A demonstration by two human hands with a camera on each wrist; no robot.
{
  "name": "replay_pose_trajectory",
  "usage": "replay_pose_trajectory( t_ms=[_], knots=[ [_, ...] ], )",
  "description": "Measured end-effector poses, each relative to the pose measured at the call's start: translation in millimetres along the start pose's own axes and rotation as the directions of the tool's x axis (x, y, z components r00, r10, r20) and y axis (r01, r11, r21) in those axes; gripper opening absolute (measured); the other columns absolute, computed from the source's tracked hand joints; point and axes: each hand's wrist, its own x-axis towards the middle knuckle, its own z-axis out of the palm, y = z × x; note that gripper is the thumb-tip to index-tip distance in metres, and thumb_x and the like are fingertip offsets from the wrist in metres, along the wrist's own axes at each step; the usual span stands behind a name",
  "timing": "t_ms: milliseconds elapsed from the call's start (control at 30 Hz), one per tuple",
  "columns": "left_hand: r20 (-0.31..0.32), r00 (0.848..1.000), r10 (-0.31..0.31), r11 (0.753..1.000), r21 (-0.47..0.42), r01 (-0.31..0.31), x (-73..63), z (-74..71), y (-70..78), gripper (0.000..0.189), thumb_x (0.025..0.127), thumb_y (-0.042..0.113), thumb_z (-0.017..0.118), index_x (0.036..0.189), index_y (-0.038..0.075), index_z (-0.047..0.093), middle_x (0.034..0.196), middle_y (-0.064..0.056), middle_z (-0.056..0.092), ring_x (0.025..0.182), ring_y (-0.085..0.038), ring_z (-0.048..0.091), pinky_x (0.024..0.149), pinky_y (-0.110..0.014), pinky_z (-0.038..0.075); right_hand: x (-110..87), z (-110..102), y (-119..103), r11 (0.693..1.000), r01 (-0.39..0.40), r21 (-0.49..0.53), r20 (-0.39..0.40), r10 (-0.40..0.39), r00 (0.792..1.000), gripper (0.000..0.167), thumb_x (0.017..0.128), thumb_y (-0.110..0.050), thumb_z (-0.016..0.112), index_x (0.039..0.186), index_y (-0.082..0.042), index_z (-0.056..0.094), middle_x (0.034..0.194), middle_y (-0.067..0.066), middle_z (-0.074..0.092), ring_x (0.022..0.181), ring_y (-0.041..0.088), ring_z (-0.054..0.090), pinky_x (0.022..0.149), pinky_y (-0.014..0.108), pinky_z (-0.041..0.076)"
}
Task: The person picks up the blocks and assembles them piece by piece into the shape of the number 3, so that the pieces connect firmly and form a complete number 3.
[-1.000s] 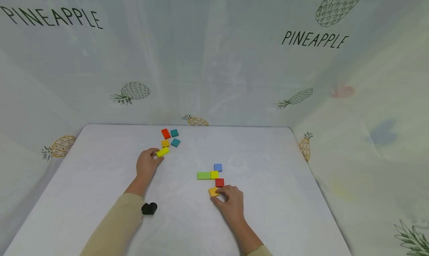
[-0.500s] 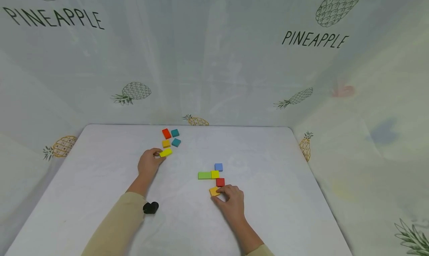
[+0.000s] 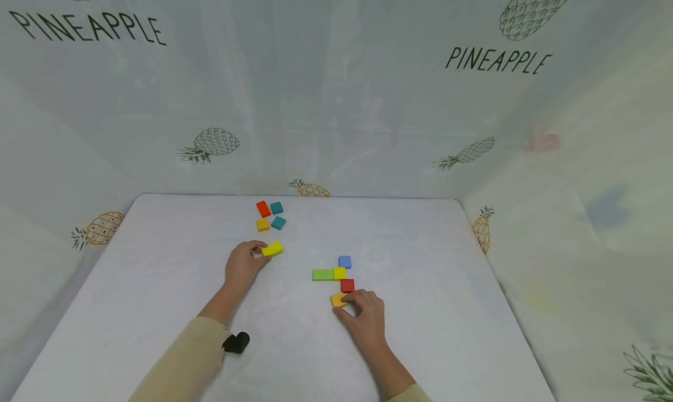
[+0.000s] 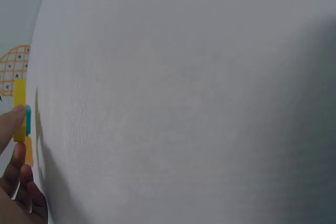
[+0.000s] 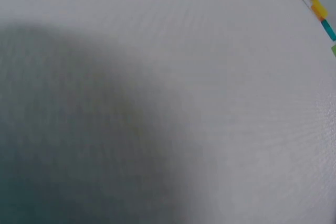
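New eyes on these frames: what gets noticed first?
Probably the pineapple-print backdrop with its big PINEAPPLE lettering, filling the top of the head view. Then the bright yellow block pinched by the left hand, left of centre over the white table. Right of centre, the right hand holds an amber block just nearer than the dark red block.

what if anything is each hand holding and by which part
The left hand pinches the bright yellow block by its left end; the right hand pinches the nearer orange block around its near right part.
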Motion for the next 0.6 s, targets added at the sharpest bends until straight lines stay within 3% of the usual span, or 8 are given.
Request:
replay_pose_trajectory(
  t_ms=[367,600],
  knots=[
    [0.053,0.999,0.007,0.998,-0.061,-0.004,-24.1,10.0,14.1,0.029,0.081,0.015,0.081,0.108,0.011,0.072,0.096,-0.005,0.062,0.086,-0.024,0.052,0.074,-0.036,0.044,0.2,1.2,2.2,1.0,-0.01,0.02,-0.002,0.01,1.0,0.024,0.069,-0.024,0.089,0.088,-0.021,0.074,0.089,-0.013,0.067,0.088,0.012,0.055,0.084,0.038,0.04],
    [0.078,0.997,0.01,0.999,-0.053,-0.006,-41.2,19.3,26.6,0.028,0.079,0.016,0.082,0.105,0.013,0.073,0.091,-0.001,0.061,0.084,-0.022,0.051,0.074,-0.035,0.045,-0.2,0.0,0.6,0.999,-0.018,0.03,0.007,0.018,1.0,0.023,0.07,-0.024,0.089,0.087,-0.021,0.073,0.089,-0.013,0.067,0.088,0.012,0.054,0.084,0.038,0.04]
  ],
)
